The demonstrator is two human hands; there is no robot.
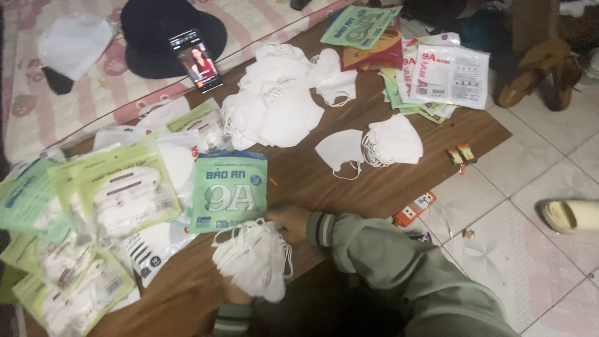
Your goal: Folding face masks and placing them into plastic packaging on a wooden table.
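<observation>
left hand (234, 293): mostly hidden, low | right hand (288, 219): knuckles up, fingers curled

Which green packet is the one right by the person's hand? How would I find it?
Start at the brown wooden board lying on the floor. Near its front edge, the right hand in a green sleeve rests beside a flat green packet, just above the stack of white masks in the left hand. Unlike the pale, see-through filled packets to its left, it lies alone, flat and solid green.
</observation>
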